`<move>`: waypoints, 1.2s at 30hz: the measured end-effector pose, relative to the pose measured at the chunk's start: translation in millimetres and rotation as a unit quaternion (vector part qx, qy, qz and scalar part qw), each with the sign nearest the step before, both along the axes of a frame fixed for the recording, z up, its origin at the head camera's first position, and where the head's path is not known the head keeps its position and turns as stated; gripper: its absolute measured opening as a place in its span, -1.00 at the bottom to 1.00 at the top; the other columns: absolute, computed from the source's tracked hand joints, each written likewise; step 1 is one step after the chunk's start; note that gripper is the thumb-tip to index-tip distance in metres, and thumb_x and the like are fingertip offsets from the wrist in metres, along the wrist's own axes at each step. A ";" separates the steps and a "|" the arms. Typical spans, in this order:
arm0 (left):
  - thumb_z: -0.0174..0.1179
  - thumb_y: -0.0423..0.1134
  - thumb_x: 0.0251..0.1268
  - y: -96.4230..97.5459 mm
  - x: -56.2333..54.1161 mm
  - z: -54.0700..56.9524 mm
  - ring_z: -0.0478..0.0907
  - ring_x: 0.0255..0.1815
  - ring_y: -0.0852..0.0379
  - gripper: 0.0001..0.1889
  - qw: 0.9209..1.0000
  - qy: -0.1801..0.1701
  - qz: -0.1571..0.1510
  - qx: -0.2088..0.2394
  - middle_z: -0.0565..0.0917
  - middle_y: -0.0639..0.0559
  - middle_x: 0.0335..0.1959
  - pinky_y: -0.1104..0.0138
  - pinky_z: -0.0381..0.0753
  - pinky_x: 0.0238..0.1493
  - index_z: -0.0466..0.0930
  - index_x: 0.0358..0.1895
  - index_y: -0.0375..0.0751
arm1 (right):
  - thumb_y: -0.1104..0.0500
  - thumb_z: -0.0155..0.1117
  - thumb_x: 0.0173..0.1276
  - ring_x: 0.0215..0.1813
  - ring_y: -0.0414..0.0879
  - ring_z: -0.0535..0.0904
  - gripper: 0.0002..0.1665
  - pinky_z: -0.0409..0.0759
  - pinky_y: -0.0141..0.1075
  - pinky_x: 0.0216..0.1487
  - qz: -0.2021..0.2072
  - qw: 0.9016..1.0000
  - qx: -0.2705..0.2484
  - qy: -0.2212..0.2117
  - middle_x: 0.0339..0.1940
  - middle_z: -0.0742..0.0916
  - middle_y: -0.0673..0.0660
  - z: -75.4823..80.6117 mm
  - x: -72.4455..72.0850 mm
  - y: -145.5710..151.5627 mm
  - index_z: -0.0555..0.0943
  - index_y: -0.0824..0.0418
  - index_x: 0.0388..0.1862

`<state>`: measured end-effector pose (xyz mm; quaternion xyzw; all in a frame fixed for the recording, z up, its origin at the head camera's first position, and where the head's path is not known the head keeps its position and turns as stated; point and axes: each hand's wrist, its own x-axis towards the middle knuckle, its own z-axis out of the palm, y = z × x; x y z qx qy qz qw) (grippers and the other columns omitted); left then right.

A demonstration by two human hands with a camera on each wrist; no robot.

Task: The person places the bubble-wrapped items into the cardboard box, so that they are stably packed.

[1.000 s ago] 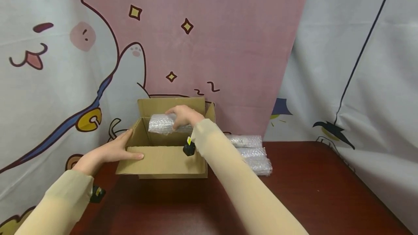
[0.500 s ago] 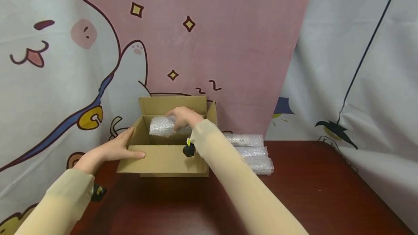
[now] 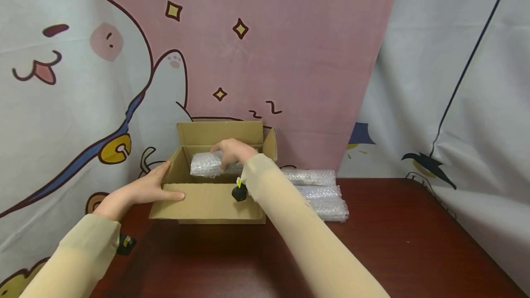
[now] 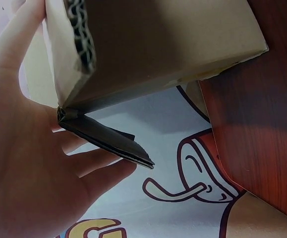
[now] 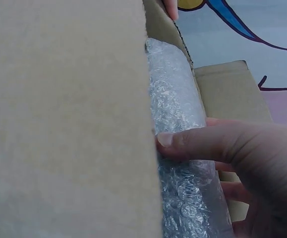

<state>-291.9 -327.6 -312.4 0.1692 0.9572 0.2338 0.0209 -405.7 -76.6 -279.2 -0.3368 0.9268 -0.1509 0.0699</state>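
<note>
An open cardboard box [image 3: 207, 202] stands on the table. My left hand [image 3: 142, 191] holds its front left corner, with the thumb over the front flap; in the left wrist view its fingers [image 4: 101, 171] lie behind a side flap. My right hand [image 3: 235, 151] grips a bubble-wrapped roll [image 3: 204, 164] from above, and the roll lies lengthwise inside the box's mouth. In the right wrist view the thumb presses the near side of the bubble-wrapped roll [image 5: 175, 84], while the other fingers are partly hidden behind it.
To the right of the box, several more bubble-wrapped rolls [image 3: 327, 208] lie side by side on the dark red table [image 3: 393, 243], partly hidden by my right sleeve. The box's back flap [image 3: 219, 133] stands up against a printed cloth backdrop [image 3: 314, 59].
My right hand has lowered the bubble-wrapped roll a little deeper into the box. My left hand has kept its place at the box corner. The head view has shifted slightly.
</note>
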 end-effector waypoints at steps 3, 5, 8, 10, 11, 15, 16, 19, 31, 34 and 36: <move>0.40 0.13 0.06 0.1 -0.2 -0.1 -0.16 0.43 -0.52 0.25 1.000 0.004 -0.002 0.002 -0.12 -0.62 0.43 -0.30 -0.04 0.32 -0.27 0.44 -0.65 | 0.28 0.51 0.11 0.27 -0.08 0.43 -0.18 0.50 -0.25 0.11 0.005 1.000 0.009 0.000 0.38 0.48 0.06 -1.6 -0.1 -0.3 0.47 -0.05 0.37; 0.40 0.13 0.06 0.3 -0.1 0.1 -0.16 0.43 -0.52 0.24 1.000 0.005 -0.004 0.004 -0.11 -0.62 0.43 -0.30 -0.04 0.32 -0.27 0.45 -0.64 | 0.28 0.50 0.12 0.26 -0.08 0.43 -0.18 0.51 -0.26 0.09 0.006 1.000 0.012 0.002 0.38 0.48 0.06 -2.3 0.0 -0.3 0.47 -0.04 0.38; 0.40 0.12 0.06 0.2 -0.1 0.3 -0.16 0.43 -0.52 0.24 1.000 0.006 -0.006 0.007 -0.11 -0.61 0.44 -0.31 -0.04 0.31 -0.27 0.45 -0.63 | 0.27 0.50 0.12 0.27 -0.08 0.43 -0.19 0.51 -0.26 0.08 0.005 1.000 0.014 0.004 0.38 0.48 0.07 -3.2 0.1 -0.2 0.47 -0.04 0.38; 0.40 0.12 0.06 0.0 -0.4 0.0 -0.15 0.43 -0.51 0.24 1.000 0.006 -0.006 0.006 -0.11 -0.61 0.44 -0.31 -0.03 0.31 -0.27 0.45 -0.63 | 0.27 0.50 0.12 0.26 -0.08 0.43 -0.19 0.51 -0.26 0.07 0.004 1.000 0.015 0.005 0.38 0.48 0.06 -3.7 0.0 -0.1 0.46 -0.04 0.38; 0.40 0.12 0.06 -0.2 -0.5 -0.2 -0.15 0.43 -0.52 0.24 1.000 0.006 -0.006 0.006 -0.11 -0.61 0.44 -0.31 -0.03 0.31 -0.26 0.45 -0.63 | 0.27 0.50 0.12 0.24 -0.10 0.44 -0.19 0.51 -0.27 0.05 0.003 1.000 0.016 0.005 0.37 0.48 0.06 -4.0 -0.4 -0.2 0.46 -0.04 0.38; 0.40 0.11 0.07 -1.2 -0.8 -0.7 -0.16 0.43 -0.52 0.24 1.000 0.007 -0.006 0.006 -0.11 -0.61 0.43 -0.31 -0.04 0.31 -0.27 0.45 -0.63 | 0.26 0.50 0.13 0.21 -0.11 0.45 -0.19 0.52 -0.28 0.02 0.001 1.000 0.016 0.004 0.38 0.48 0.06 -4.6 -0.7 -0.2 0.46 -0.05 0.38; 0.40 0.11 0.07 -1.3 -0.8 -0.7 -0.16 0.43 -0.52 0.24 1.000 0.007 -0.007 0.007 -0.12 -0.61 0.43 -0.31 -0.04 0.31 -0.27 0.45 -0.63 | 0.26 0.50 0.13 0.21 -0.11 0.45 -0.18 0.52 -0.29 0.02 0.000 1.000 0.017 0.004 0.37 0.49 0.06 -4.8 -0.6 -0.1 0.46 -0.04 0.38; 0.40 0.10 0.07 -1.2 -0.5 -0.4 -0.16 0.43 -0.51 0.23 1.000 0.009 -0.009 0.009 -0.11 -0.61 0.43 -0.31 -0.04 0.31 -0.27 0.45 -0.63 | 0.27 0.51 0.13 0.19 -0.11 0.46 -0.18 0.53 -0.30 -0.01 0.000 1.000 0.016 0.003 0.37 0.49 0.07 -5.6 -0.5 0.1 0.46 -0.03 0.38; 0.41 0.10 0.06 -0.3 -0.1 1.3 -0.14 0.43 -0.51 0.23 1.000 0.014 -0.015 0.009 -0.09 -0.60 0.44 -0.31 -0.03 0.31 -0.25 0.46 -0.61 | 0.29 0.51 0.11 0.14 -0.09 0.48 -0.17 0.54 -0.32 -0.11 -0.008 1.000 0.005 -0.009 0.38 0.48 0.07 -6.8 0.3 2.5 0.46 -0.03 0.38; 0.41 0.10 0.06 -0.1 0.4 1.5 -0.14 0.43 -0.50 0.23 1.000 0.011 -0.012 0.009 -0.09 -0.59 0.44 -0.31 -0.02 0.31 -0.25 0.46 -0.61 | 0.30 0.51 0.12 0.23 -0.06 0.45 -0.17 0.54 -0.30 -0.06 -0.006 1.000 0.004 -0.014 0.38 0.47 0.08 -7.3 0.8 3.4 0.45 -0.03 0.39; 0.41 0.11 0.06 0.1 0.5 1.8 -0.14 0.43 -0.50 0.23 1.000 0.010 -0.011 0.007 -0.09 -0.59 0.44 -0.31 -0.02 0.30 -0.25 0.46 -0.60 | 0.30 0.50 0.12 0.24 -0.06 0.45 -0.17 0.54 -0.30 -0.05 -0.006 1.000 0.005 -0.017 0.39 0.47 0.08 -7.8 0.5 3.5 0.45 -0.02 0.39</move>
